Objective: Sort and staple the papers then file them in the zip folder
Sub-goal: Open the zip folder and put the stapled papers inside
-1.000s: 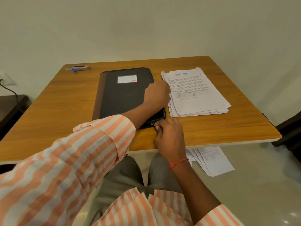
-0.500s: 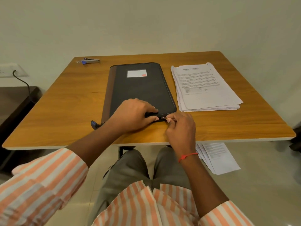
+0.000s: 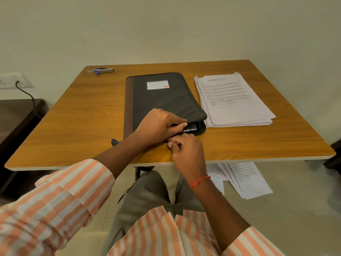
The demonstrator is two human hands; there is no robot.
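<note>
Wooden table (image 3: 73,126): square top, pale edge band along the near side; the left half is bare, as is a strip along the near right edge

Zip folder (image 3: 162,97): black with a brown spine strip on its left, white label near the far end. Lies flat at mid-table, long axis running away from the person. Near right corner gapes open, the top cover lifted off the base, with something grey showing inside the gap

Paper stack (image 3: 234,100): printed sheets, loosely squared, just beside the folder's right edge, its near left corner almost touching the gaping corner. Clear of the table's right and near edges

Stapler (image 3: 103,70): silver and blue, at the far left corner, well apart from the folder

Left hand (image 3: 158,124): lies on the folder's near end, fingers closed around the lifted cover edge, thumb beneath

Right hand (image 3: 188,150): at the folder's near edge, fingers pinched together at the zip line; the puller itself is too small to make out. Red thread on the wrist

Loose sheets (image 3: 245,180): fanned on the floor beneath the table's near right side

Wall socket (image 3: 13,80): far left, with a dark cable plugged in
</note>
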